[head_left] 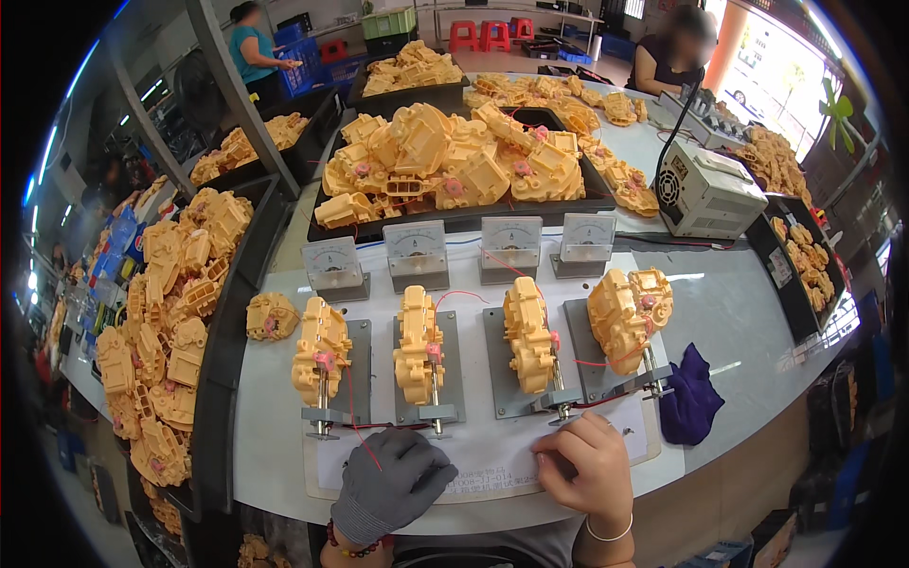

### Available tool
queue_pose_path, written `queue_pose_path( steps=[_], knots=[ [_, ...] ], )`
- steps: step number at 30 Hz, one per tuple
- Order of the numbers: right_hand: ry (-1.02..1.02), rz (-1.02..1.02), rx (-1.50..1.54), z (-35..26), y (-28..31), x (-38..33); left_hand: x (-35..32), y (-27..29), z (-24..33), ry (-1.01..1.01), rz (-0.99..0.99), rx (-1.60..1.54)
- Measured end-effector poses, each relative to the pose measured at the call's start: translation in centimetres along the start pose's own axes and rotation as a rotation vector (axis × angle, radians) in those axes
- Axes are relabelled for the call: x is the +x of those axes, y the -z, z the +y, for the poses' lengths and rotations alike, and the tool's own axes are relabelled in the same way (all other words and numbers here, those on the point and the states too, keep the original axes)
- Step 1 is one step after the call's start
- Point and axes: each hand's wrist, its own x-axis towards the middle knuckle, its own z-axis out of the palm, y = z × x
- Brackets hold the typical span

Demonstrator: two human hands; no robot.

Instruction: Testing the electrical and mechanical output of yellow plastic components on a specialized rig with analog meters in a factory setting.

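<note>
Four metal fixtures stand in a row, each with a yellow plastic gear housing: the leftmost housing, a second housing, a third housing and the rightmost housing. Each has a metal clamp at its near end and a red wire. My left hand, in a grey glove, rests with curled fingers just below the second clamp; its palm is hidden. The leftmost housing's red wire trails over the glove. My bare right hand is loosely closed below the third clamp, with nothing visible in its fingers.
Four analog meters stand behind the fixtures. Black trays heaped with housings are behind and along the left. A loose housing, a purple cloth and a power supply box sit around. Two people are farther back.
</note>
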Motion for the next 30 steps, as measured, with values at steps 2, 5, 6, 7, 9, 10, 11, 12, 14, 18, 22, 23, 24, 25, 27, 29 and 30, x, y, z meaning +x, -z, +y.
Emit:
queue_pose_path(
  steps=[2,5,6,7,9,10,11,12,14,18,22,23,24,25,27,29,30],
  knots=[
    [0.002,0.001,-0.001,0.02,-0.01,0.0,-0.01,0.0,-0.03,-0.003,0.008,0.004],
    [0.005,0.003,0.001,0.04,-0.05,0.01,-0.01,0.02,-0.08,-0.005,-0.004,0.001],
    [0.005,0.004,-0.001,0.04,-0.04,0.01,-0.01,0.04,-0.1,-0.003,-0.01,-0.001],
    [0.011,0.011,0.007,0.03,-0.03,0.0,-0.01,0.04,-0.1,-0.002,-0.016,-0.003],
    [0.004,0.003,-0.003,0.01,-0.03,0.02,-0.02,0.03,-0.12,-0.006,-0.013,-0.005],
    [0.006,0.006,0.004,0.0,-0.03,0.02,-0.02,0.02,-0.13,-0.01,-0.01,-0.006],
    [0.002,0.001,-0.004,-0.01,-0.01,0.01,-0.02,0.0,-0.13,-0.01,-0.01,-0.006],
    [0.001,0.001,-0.006,-0.03,0.02,-0.01,-0.01,-0.02,-0.14,-0.009,-0.004,-0.011],
    [0.0,0.001,-0.009,-0.03,0.03,-0.02,0.02,-0.04,-0.16,-0.009,0.002,-0.016],
    [0.005,0.003,-0.009,0.04,-0.04,-0.03,0.05,0.01,-0.14,-0.01,-0.013,-0.015],
    [0.012,0.009,-0.002,0.1,-0.09,-0.05,0.06,0.01,-0.11,0.001,-0.025,-0.011],
    [0.006,0.002,-0.01,0.1,-0.09,-0.07,0.07,0.0,-0.13,-0.006,-0.022,-0.007],
    [0.006,0.004,-0.01,0.1,-0.08,-0.08,0.09,-0.01,-0.15,-0.011,-0.016,-0.009],
    [0.008,0.008,-0.003,0.09,-0.07,-0.09,0.1,-0.04,-0.18,-0.015,-0.012,-0.017],
    [0.006,0.005,-0.01,0.08,-0.07,-0.06,0.13,-0.06,-0.27,-0.029,-0.012,-0.006],
    [0.007,0.004,-0.01,0.04,-0.04,0.0,0.1,-0.07,-0.3,-0.042,-0.013,-0.001],
    [0.009,0.005,-0.008,0.01,0.0,0.02,0.06,-0.09,-0.29,-0.037,-0.001,-0.001]
  ],
)
